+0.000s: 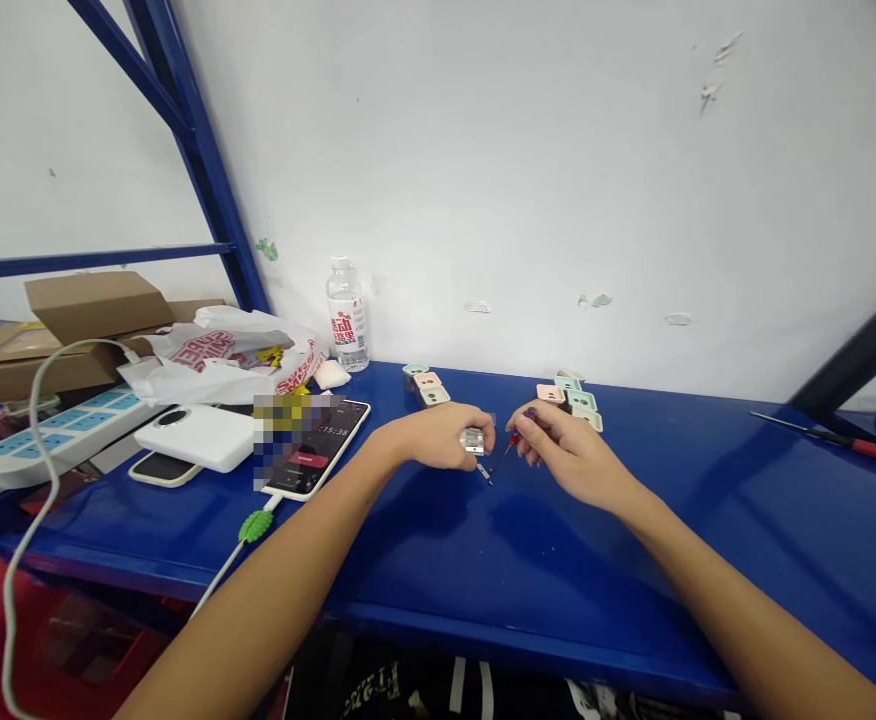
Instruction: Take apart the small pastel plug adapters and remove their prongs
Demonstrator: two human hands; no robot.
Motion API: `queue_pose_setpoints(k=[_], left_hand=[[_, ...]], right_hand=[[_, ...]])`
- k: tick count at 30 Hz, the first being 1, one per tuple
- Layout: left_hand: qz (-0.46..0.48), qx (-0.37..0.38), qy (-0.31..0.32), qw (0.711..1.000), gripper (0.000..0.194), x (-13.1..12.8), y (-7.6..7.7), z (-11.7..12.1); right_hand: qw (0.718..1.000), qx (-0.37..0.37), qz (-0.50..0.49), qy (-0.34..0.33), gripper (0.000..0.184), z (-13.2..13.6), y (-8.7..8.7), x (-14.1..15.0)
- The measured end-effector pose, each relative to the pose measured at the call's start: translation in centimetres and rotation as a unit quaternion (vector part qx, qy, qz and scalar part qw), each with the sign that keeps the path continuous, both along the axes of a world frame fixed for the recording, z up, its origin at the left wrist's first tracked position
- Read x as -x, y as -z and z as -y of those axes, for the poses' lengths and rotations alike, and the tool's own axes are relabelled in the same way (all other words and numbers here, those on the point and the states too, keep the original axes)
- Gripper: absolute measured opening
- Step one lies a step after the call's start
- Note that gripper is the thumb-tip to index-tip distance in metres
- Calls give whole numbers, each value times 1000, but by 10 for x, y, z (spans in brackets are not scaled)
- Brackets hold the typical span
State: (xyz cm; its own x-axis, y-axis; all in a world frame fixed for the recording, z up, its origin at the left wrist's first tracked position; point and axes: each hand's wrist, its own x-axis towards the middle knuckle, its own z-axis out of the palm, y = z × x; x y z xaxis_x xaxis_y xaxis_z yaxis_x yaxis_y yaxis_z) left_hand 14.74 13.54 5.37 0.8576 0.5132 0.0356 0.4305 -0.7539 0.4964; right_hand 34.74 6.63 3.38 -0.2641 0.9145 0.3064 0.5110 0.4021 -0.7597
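My left hand (444, 436) is closed around a small clear-and-silver piece (472, 440), whose exact kind I cannot make out. Just below those fingers is a short light strip with a dark end (484, 473); whether it belongs to the held piece is unclear. A thin screwdriver (514, 439) with a red and purple handle is gripped in my right hand (564, 452). Its slim shaft slants down and left, toward the strip. Behind the left hand stand small pastel cases (428, 385) in mint, pink and cream. Several similar cases (571, 396) are grouped behind the right hand.
A blue table (438, 560) carries a phone (318, 450) on a white cable, a white power bank (205, 437), a power strip (55, 440), a plastic bag (220, 355), cardboard boxes (100, 310) and a water bottle (348, 315). A red-handled tool (843, 440) lies far right.
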Motion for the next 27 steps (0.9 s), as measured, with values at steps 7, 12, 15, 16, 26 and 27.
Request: queue_pose_setpoints(k=[7, 12, 15, 16, 26, 27], left_hand=[[-35, 44, -17, 998, 25, 0, 0, 0], [-21, 44, -13, 999, 30, -1, 1, 1], [-5, 49, -9, 999, 30, -1, 1, 3], [-1, 48, -6, 999, 29, -1, 1, 3], [19, 45, 28, 998, 33, 0, 5, 0], [23, 46, 31, 998, 33, 0, 5, 0]], right_hand=[[998, -23, -50, 31, 41, 1, -5, -4], [990, -61, -113, 50, 39, 3, -8, -6], [987, -76, -135, 44, 38, 4, -8, -6], [986, -80, -139, 42, 37, 4, -8, -6], [984, -86, -147, 49, 36, 6, -11, -6], [984, -87, -147, 49, 36, 7, -12, -6]])
